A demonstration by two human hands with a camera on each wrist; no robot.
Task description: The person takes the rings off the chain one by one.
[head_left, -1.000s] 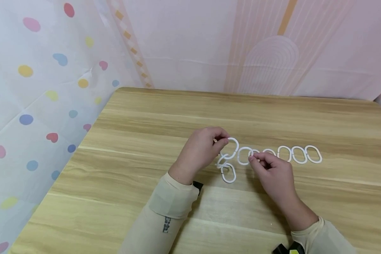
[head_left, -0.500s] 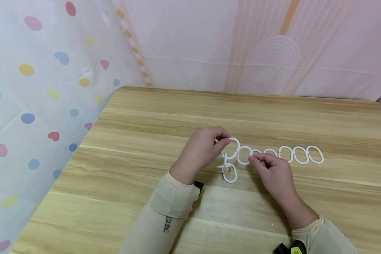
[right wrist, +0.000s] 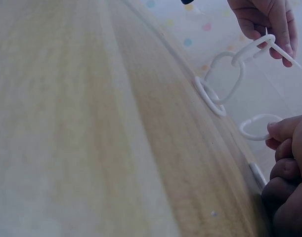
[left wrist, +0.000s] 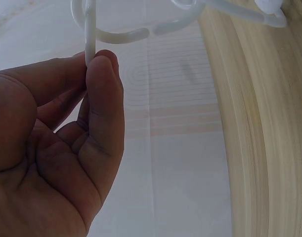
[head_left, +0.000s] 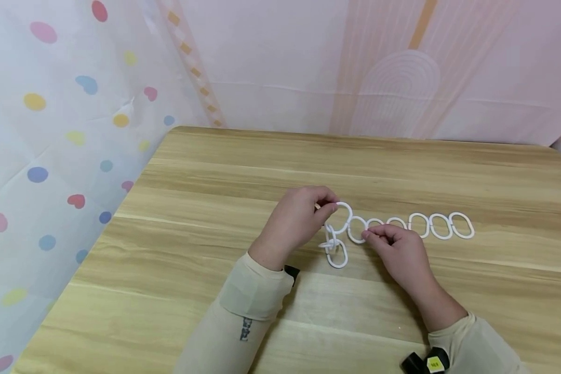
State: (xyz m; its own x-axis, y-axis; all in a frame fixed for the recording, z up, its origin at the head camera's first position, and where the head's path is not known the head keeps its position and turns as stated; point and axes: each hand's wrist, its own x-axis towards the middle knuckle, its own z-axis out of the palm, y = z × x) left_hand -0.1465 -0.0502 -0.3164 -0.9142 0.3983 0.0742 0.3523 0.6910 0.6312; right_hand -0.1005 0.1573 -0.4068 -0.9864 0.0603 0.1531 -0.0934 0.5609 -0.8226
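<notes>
With thumb and finger, my left hand [head_left: 299, 218] pinches a white plastic chain link [head_left: 351, 214]. A short chain hangs from that link, its lowest link [head_left: 346, 257] lying on or close to the table. In the left wrist view the pinched link [left wrist: 90, 34] stands edge-on, beside a white curve [left wrist: 123, 37] with a small gap. My right hand [head_left: 404, 259] pinches a single white link [head_left: 349, 231] just right of the left one. From the right wrist view, this single link [right wrist: 247, 126] looks apart from the hanging chain [right wrist: 210, 96].
Several loose white links lie in a row to the right, the last one [head_left: 472, 228] farthest out; my right hand partly covers the nearer ones. They rest on a wood-grain table [head_left: 215, 166]. Behind it hangs a pink patterned cloth [head_left: 280, 67], with a dotted cloth [head_left: 89, 156] at the left.
My right hand has shifted slightly left with its link, closer to the left one. The hanging links have turned a little. My left hand stays nearly still.
</notes>
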